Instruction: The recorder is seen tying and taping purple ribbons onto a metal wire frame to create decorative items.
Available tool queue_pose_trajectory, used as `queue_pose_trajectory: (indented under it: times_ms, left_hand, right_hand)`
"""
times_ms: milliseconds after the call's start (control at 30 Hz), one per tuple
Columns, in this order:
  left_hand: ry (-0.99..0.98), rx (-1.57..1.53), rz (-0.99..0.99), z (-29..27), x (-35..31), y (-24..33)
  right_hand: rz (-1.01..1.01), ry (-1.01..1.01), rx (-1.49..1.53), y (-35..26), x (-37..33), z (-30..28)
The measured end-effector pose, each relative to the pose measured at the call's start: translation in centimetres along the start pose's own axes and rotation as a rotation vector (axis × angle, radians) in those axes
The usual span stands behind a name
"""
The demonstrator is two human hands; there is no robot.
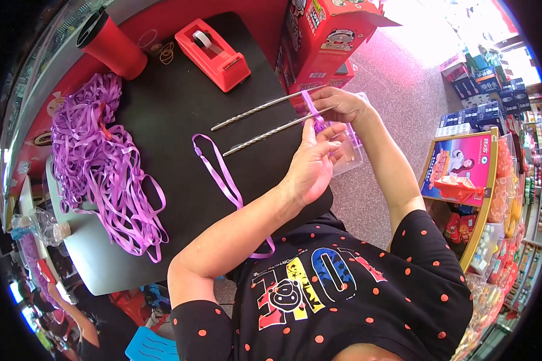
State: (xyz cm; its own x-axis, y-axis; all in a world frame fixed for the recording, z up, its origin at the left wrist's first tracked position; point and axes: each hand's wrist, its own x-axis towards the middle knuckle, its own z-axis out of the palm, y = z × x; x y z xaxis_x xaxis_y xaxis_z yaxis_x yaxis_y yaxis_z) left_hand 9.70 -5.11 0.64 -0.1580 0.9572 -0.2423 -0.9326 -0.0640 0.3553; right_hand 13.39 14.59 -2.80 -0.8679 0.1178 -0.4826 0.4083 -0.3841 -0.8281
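Two thin metal rods with twisted shafts point(268, 133) extend side by side over the black tabletop. A purple ribbon point(311, 103) is looped around both near their right ends. My right hand point(341, 103) is closed at that end, fingers pinched on the rods beside the ribbon. Just below, my left hand point(312, 161) has its thumb raised against the nearer rod, fingers bent around bunched purple ribbon; its exact grip is partly hidden. Another purple ribbon loop point(223, 174) lies on the table and passes beneath my left forearm. Under the hands is a clear plastic box point(350, 161).
A large heap of purple ribbons point(105, 162) covers the table's left side. Behind it stand a red tumbler point(115, 48) and a red tape dispenser point(214, 57). Red cartons point(319, 42) rise beyond the table; a display case point(457, 171) stands right. Another person's arm point(72, 310) shows lower left.
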Motion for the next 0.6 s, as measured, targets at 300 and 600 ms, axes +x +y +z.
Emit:
queue_pose_trajectory:
  times_ms: [300,600]
  left_hand:
    - [0.021,0.003,-0.023,0.1,-0.2,0.2]
    - [0.017,0.005,-0.03,0.0,0.0,0.1]
  right_hand:
    - [-0.075,-0.276,0.171,2.3,2.1,-0.9]
    - [-0.231,0.115,-0.604,0.3,-0.2,0.6]
